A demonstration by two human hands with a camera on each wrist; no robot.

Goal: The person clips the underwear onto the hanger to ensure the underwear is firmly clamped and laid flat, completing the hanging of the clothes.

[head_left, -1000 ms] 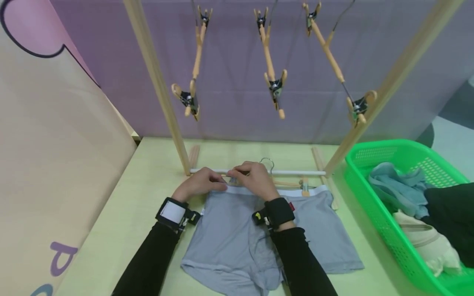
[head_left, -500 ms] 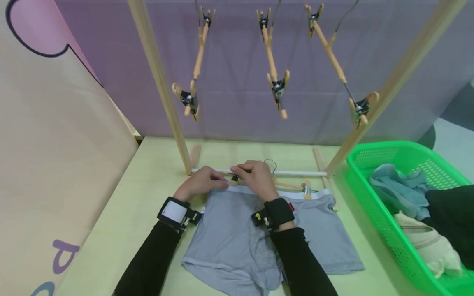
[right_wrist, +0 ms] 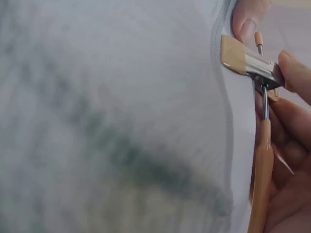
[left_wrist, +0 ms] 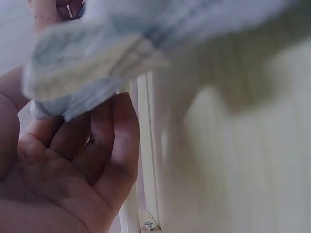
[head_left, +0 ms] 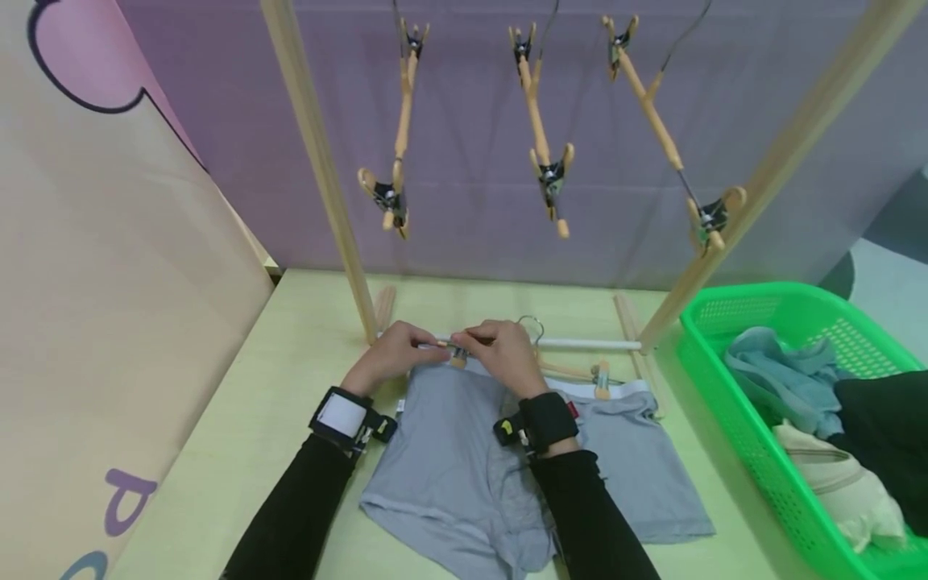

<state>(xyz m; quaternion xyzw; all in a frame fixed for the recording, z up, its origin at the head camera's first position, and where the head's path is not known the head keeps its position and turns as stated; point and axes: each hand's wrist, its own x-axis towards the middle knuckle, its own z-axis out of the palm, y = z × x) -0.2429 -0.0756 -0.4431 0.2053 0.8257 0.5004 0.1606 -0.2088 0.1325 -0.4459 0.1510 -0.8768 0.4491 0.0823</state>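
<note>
— Two-handed on what?
— On grey shorts point(head_left: 453, 459), spread over the table point(head_left: 312, 354) at six o'clock from the white rod point(head_left: 590, 344). With the left hand point(head_left: 401, 352), at ten o'clock, pinching the waistband point(right_wrist: 243, 121); with the right hand point(head_left: 507, 358), at twelve, pinching a hanger clip point(right_wrist: 234, 54).
— Heavy?
— Probably light, soft and limp, quick to crumple, hardly fragile. Best held by the waistband, likely firmer than the rest. Held also by a second clip point(head_left: 602, 380) at one o'clock.
— And the hanger clip?
— Probably stiff-sprung; best squeezed between thumb and finger.
</note>
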